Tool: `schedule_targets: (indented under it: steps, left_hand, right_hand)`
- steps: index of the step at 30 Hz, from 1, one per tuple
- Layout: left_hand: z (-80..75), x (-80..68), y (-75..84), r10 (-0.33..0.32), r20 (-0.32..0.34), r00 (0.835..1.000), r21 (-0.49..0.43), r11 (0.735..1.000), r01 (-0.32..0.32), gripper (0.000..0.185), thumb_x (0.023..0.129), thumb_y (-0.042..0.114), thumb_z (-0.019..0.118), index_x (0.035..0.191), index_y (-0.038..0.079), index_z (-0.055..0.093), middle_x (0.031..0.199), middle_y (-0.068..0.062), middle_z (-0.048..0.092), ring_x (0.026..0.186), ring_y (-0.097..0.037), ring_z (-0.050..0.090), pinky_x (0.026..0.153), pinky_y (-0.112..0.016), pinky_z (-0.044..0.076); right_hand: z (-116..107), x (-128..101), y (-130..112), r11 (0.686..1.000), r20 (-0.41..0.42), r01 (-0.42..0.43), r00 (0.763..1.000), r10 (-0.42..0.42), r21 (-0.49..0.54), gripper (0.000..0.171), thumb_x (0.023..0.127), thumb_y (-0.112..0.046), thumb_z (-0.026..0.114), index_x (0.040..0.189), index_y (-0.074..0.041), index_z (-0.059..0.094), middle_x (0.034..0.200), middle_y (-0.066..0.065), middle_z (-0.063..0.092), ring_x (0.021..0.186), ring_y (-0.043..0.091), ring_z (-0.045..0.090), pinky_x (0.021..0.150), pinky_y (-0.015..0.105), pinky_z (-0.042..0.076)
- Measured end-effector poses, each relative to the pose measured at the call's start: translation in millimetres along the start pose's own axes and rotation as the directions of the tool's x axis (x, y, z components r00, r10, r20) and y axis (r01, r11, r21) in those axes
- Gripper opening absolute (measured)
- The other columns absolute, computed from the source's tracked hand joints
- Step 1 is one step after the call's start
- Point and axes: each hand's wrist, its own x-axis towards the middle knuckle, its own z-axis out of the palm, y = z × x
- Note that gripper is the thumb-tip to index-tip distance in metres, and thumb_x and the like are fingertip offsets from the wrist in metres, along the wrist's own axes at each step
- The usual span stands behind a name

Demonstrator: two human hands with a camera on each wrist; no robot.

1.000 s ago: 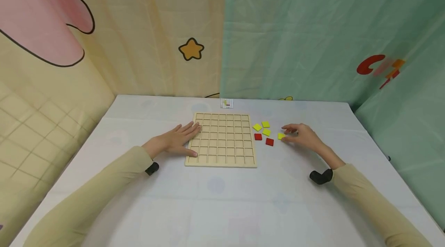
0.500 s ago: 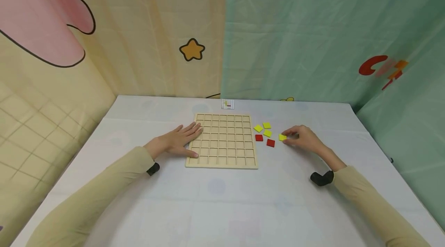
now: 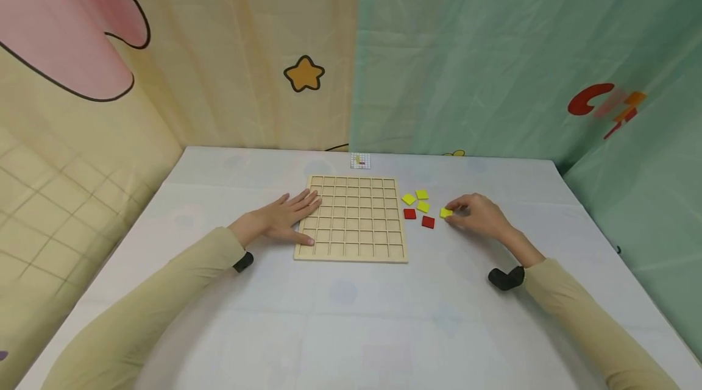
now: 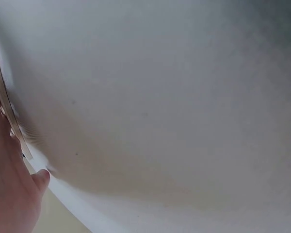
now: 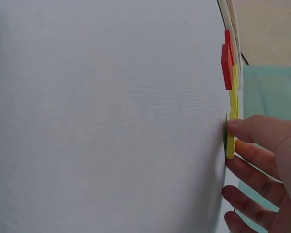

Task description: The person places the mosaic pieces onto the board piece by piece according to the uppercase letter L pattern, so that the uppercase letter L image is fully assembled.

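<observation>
A wooden grid board (image 3: 352,219) lies flat on the white-covered table. My left hand (image 3: 281,220) rests on its left edge, fingers spread and straight, thumb over the near left cells. To the board's right, my right hand (image 3: 480,218) pinches a yellow square tile (image 3: 445,213) between thumb and fingers. In the right wrist view the thumb presses one face of that tile (image 5: 231,145), and a dark sliver of shadow shows between it and the cloth. The left wrist view shows only part of the left hand (image 4: 12,179) beside the board's edge (image 4: 4,94).
Between the board and the right hand lie three more yellow tiles (image 3: 423,207) and two red tiles (image 3: 428,222). Behind the board sits a small printed grid card (image 3: 360,161) with coloured cells. Patterned curtains (image 3: 466,55) hang along the table's far edge.
The right hand's fingers have come down and closed with the thumb on the rightmost yellow tile. The left hand stays on the board, and the other tiles lie as before.
</observation>
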Motion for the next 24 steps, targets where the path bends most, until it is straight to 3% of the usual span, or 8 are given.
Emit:
schedule_targets:
  steps: [10, 16, 24]
  left_hand:
    - [-1.9, -1.3, 0.8, 0.009, -0.009, 1.000, -0.012, 1.000, -0.009, 0.101, 0.087, 0.067, 0.050, 0.156, 0.012, 0.001, 0.163, -0.009, -0.008, 0.151, -0.029, -0.006, 0.118, -0.061, 0.004]
    - [-3.8, -2.5, 1.7, 0.010, -0.016, 1.000, -0.013, 1.000, -0.010, 0.100, 0.087, 0.066, 0.051, 0.156, 0.012, 0.002, 0.163, -0.009, -0.007, 0.151, -0.028, -0.006, 0.118, -0.060, 0.004]
    - [-3.1, -3.0, 2.4, 0.002, -0.010, 1.000, -0.027, 1.000, -0.002, 0.100, 0.087, 0.065, 0.053, 0.156, 0.013, 0.002, 0.163, -0.009, -0.007, 0.151, -0.028, -0.006, 0.118, -0.060, 0.003]
  right_hand:
    - [-2.2, 3.0, -11.5, 1.000, -0.061, -0.026, 0.998, 0.026, 0.009, 0.032, 0.085, -0.026, 0.071, 0.112, -0.008, 0.071, 0.108, 0.010, 0.071, 0.095, 0.026, 0.062, 0.078, 0.042, 0.051]
    - [-2.8, 8.5, -24.4, 1.000, -0.093, 0.012, 0.996, -0.011, 0.011, 0.035, 0.083, -0.029, 0.074, 0.112, -0.009, 0.071, 0.107, 0.009, 0.072, 0.090, 0.024, 0.063, 0.070, 0.030, 0.048]
    - [3.7, 24.3, -48.6, 0.999, -0.109, 0.038, 0.993, -0.034, 0.037, 0.035, 0.081, -0.030, 0.076, 0.110, -0.010, 0.073, 0.106, 0.007, 0.073, 0.087, 0.021, 0.062, 0.068, 0.028, 0.047]
